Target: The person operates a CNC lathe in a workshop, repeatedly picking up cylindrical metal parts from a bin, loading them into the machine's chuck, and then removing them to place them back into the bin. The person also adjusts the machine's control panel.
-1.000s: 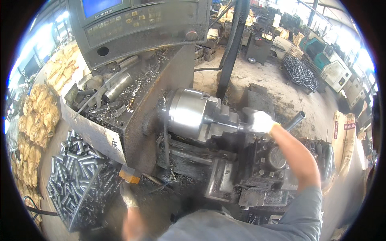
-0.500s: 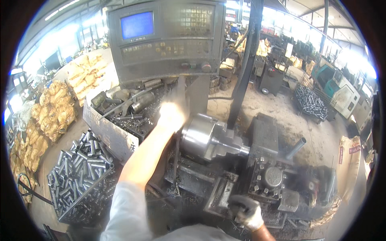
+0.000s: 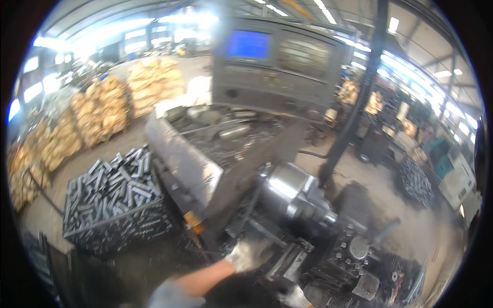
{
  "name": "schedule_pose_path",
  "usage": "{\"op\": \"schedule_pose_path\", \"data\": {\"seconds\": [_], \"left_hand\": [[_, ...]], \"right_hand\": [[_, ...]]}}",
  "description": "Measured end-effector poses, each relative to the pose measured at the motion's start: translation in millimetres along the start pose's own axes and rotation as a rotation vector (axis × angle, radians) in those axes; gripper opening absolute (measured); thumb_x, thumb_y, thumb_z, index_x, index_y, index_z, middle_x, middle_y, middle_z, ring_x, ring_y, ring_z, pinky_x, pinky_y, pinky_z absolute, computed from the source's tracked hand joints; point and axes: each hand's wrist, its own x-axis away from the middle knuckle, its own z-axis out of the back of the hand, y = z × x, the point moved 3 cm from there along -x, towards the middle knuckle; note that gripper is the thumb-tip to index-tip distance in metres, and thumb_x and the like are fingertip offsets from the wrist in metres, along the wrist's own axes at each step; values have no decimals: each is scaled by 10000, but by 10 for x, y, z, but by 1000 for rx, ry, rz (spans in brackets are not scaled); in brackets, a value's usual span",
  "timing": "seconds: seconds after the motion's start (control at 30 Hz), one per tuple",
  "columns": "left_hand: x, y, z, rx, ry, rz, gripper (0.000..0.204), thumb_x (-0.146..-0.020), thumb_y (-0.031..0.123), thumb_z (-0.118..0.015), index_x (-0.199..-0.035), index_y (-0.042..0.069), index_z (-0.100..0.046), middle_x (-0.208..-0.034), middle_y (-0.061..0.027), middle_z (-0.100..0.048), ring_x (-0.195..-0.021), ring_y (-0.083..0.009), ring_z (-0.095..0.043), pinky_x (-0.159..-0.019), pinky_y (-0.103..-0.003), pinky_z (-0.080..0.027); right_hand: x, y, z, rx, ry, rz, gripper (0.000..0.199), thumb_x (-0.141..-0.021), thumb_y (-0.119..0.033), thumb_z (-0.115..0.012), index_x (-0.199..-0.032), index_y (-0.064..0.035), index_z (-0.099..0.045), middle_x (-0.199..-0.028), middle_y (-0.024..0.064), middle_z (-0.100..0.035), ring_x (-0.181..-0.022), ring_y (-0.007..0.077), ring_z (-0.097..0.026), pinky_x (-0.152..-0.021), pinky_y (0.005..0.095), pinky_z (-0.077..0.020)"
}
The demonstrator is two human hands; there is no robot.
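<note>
My left hand (image 3: 252,255), in a pale work glove with a darkened front, reaches in from the lower edge. It is beside the lathe bed, below the chuck (image 3: 291,186), and motion smears its fingers. At the lower edge, my right hand (image 3: 295,296), gloved too, is partly cut off near the carriage slide (image 3: 290,262); its fingers are dark and blurred. A bright, stepped-jaw chuck faces right, with a short shiny metal piece (image 3: 328,219) at its front. Right of it sits the tool post (image 3: 358,248), with bolts around a round cap.
A crate (image 3: 118,213) of metal tubes stands at left. Behind the lathe, a tray (image 3: 179,146) holds scrap and chips below the control panel (image 3: 277,66). A dark post (image 3: 354,108) rises behind the chuck. Stacked yellow sacks (image 3: 100,110) are farther left.
My left hand has come down from beside the control panel to the lathe bed. My right hand sits lower in view. The whole view has swung left, shifting the machine rightward.
</note>
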Motion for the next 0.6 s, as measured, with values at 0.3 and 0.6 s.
{"op": "schedule_pose_path", "data": {"seconds": [0.3, 0.6], "left_hand": [[7260, 346, -561, 32, 1075, 2013, 361, -980, 384, -638, -1198, 117, -747, -1155, -224, -770, -1123, -427, -727, -940, -481, -566], [9144, 3407, -1868, 0, 3024, 1494, 265, -1007, 303, -615, -939, 64, -706, -778, -54, -672, -658, -166, -640, -604, -332, -550]], "right_hand": [[-1009, -1436, -1785, 211, -320, 486, 347, -888, -224, -799, -1177, -33, -797, -1069, 148, -824, -995, 243, -797, -920, 352, -611], [-221, -3020, -5126, 640, -1024, 814, 408, -900, -283, -775, -1233, -49, -761, -1140, 167, -810, -1082, 292, -785, -968, 371, -606]]}}
